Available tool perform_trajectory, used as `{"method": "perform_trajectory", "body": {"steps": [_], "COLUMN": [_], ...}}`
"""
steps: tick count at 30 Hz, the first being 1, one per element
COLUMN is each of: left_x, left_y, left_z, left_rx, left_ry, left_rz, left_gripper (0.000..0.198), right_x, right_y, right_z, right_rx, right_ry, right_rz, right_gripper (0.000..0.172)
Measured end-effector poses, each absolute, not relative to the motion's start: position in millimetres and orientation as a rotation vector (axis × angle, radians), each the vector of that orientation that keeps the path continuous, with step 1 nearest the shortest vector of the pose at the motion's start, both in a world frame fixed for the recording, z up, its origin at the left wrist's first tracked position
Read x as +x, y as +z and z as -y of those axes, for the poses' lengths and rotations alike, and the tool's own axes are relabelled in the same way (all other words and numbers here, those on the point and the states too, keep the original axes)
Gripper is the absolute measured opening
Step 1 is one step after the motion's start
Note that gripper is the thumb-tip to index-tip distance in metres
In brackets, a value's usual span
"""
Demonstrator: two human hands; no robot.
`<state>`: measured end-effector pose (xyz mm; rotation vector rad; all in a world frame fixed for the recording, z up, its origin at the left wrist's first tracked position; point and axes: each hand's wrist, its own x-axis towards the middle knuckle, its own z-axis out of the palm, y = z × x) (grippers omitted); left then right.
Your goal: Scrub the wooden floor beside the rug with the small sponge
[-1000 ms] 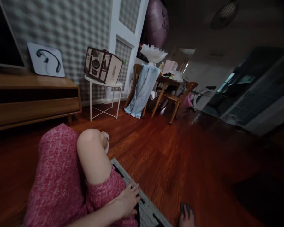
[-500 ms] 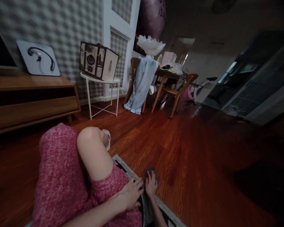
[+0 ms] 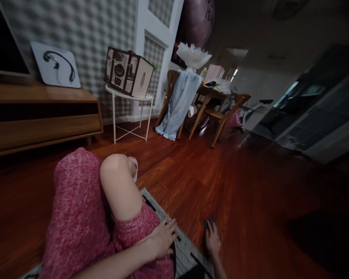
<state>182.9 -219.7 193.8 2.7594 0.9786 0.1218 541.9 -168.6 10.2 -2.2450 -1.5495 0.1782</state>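
Saw dark grey object [image 3: 211, 220] under right hand [image 3: 213, 241], over floor [image 3: 241, 217], past edge of grey mat [image 3: 187, 248]; could not tell if pinched. Noted left hand [image 3: 163, 237], fingers spread, on pink garment [image 3: 77, 201]. Judged slip to floor possible from loose grip.

Mottled pink garment [image 3: 78, 201], dark-grey object [image 3: 212, 219], black-marked grey rug [image 3: 187, 248], reddish-brown wood-grained floor [image 3: 180, 186]

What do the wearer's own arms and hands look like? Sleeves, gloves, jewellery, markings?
Left forearm and right forearm: no sleeves or cables in view. Left hand: ungloved, slim ring on one finger. Right hand: ungloved; too small and dim to tell about rings. No markings discernible.
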Motion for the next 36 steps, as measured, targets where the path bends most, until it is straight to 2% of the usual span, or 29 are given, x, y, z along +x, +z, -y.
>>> {"method": "perform_trajectory", "body": {"steps": [5,8,12,15,20,24,28,36], "left_x": [184,183,180,179,180,180,180,180], "left_y": [198,200,200,201,206,206,206,209], "left_z": [220,221,223,223,221,220,219,221], "left_rx": [2.743,2.742,2.739,2.747,2.778,2.804,2.797,2.767], "left_ry": [0.116,0.111,0.117,0.098,0.007,0.010,-0.004,-0.013], "left_rz": [-0.968,-0.954,-0.948,-0.954,-0.986,-0.987,-0.978,-0.965], "left_gripper": [0.059,0.059,0.058,0.057,0.059,0.058,0.060,0.060], "right_x": [616,598,526,451,331,299,344,543], "right_y": [1,-3,-8,-7,7,20,27,15], "right_z": [246,257,218,174,124,110,109,175], "right_rx": [-2.447,-2.472,-2.469,-2.290,-2.048,-1.844,-1.774,-2.415], "right_ry": [0.019,-0.005,-0.003,0.013,0.314,0.412,0.331,0.056], "right_rz": [1.018,0.946,0.927,1.155,1.829,2.203,2.256,1.425], "right_gripper": [0.066,0.065,0.065,0.063,0.055,0.053,0.052,0.057]}}
